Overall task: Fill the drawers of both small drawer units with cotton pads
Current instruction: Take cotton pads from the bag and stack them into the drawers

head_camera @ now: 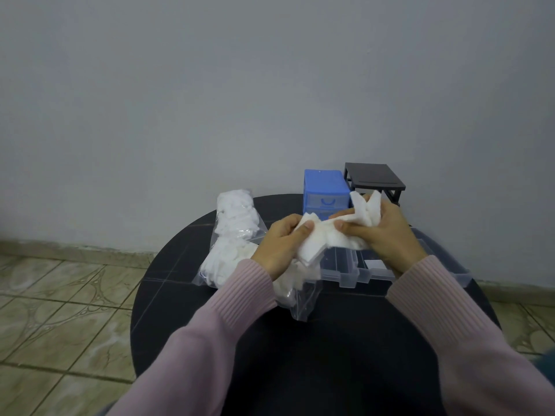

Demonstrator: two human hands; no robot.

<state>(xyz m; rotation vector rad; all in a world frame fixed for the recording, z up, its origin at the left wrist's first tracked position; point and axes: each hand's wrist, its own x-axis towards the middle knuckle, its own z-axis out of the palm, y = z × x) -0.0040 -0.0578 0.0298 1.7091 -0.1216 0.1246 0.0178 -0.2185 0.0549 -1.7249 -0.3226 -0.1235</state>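
On the left part of the round black surface (186, 295) lies a clear plastic bag (231, 235) full of white cotton pads. It reaches from near the back edge down toward the middle. A second clear bag (300, 298) with more pads lies just beside it, partly under the left wrist.

The left hand (282, 241) is above the middle of the surface. Its fingers and thumb are curled around one end of a bunch of white cotton pads (327, 235). The right hand (381, 229) grips the other end of the same bunch, with its thumb pressed on top. Some pads stick up out of the right hand. Both arms wear pink sleeves (210, 331).

Under the hands sit clear plastic drawers (345, 268), pulled out and lying on the surface, side by side. One more clear drawer (450, 265) shows past the right wrist, near the right edge.

At the back edge stands a small blue drawer unit (326, 187) with a see-through drawer in it. Just to its right, touching or almost touching, stands a small black drawer unit (374, 178); its front is partly hidden behind the pads.
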